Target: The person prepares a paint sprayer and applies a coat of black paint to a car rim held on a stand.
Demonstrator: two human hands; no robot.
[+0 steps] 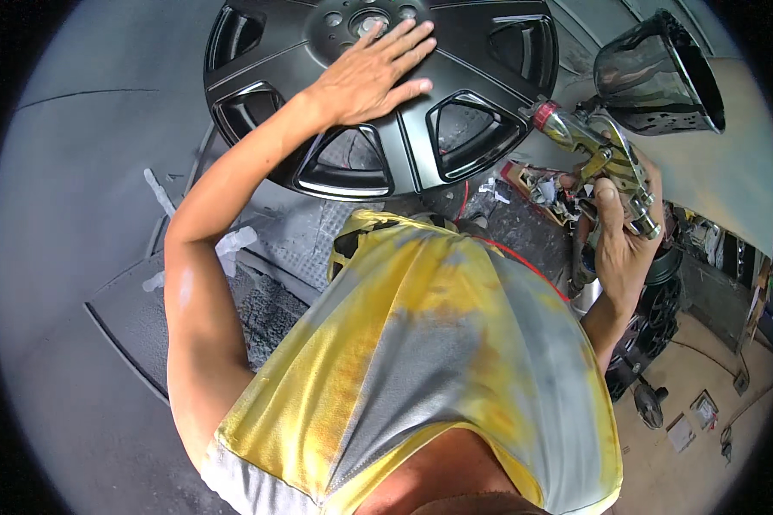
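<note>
A black alloy wheel (408,142) with wide spokes and cut-out windows fills the top of the view. My left hand (371,79) rests over its face beside the centre hub, fingers stretched out and palm down. At the right, my right hand (620,245) grips a metal spray gun (614,163), its thumb on the near side. The gun's red-ringed nozzle end (548,113) points left toward the wheel's rim. A dark, glossy, paint-streaked cup (648,81) shows just above the gun. Whether my fingers press the trigger is hard to see.
A red hose (524,259) runs past my yellow, paint-stained shirt. A cardboard box of scraps (532,190) lies under the wheel. Another dark wheel (653,330) stands low at the right. A dark panel with a raised edge (124,348) lies at the left.
</note>
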